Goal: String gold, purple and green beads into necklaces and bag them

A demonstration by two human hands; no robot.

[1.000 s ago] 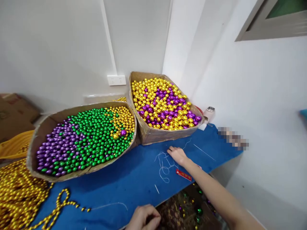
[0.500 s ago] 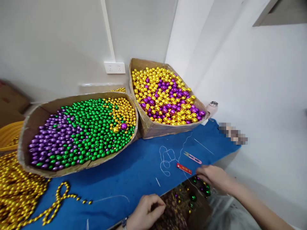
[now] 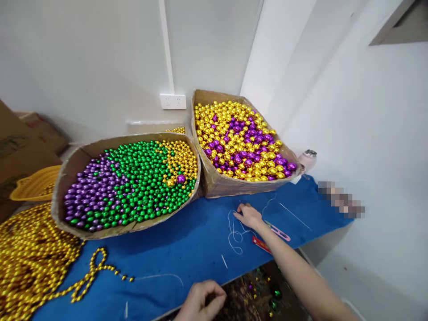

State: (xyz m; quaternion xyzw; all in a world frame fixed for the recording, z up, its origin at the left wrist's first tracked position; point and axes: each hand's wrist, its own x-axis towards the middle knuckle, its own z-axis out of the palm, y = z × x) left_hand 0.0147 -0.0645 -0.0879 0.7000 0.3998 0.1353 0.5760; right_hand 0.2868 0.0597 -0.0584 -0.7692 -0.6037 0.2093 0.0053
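Returning, right hand [image 3: 248, 216] reaches thread [image 3: 235, 232].

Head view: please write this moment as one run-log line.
Left hand: curled, by edge of blue cloth | Right hand: at loose white thread, grip unclear | Beside right forearm: pink snips, red packet

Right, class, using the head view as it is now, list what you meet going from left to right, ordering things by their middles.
Heap of gold bead strings → box of purple, green and gold beads → left hand → right hand → pink-handled snips → pink bottle.
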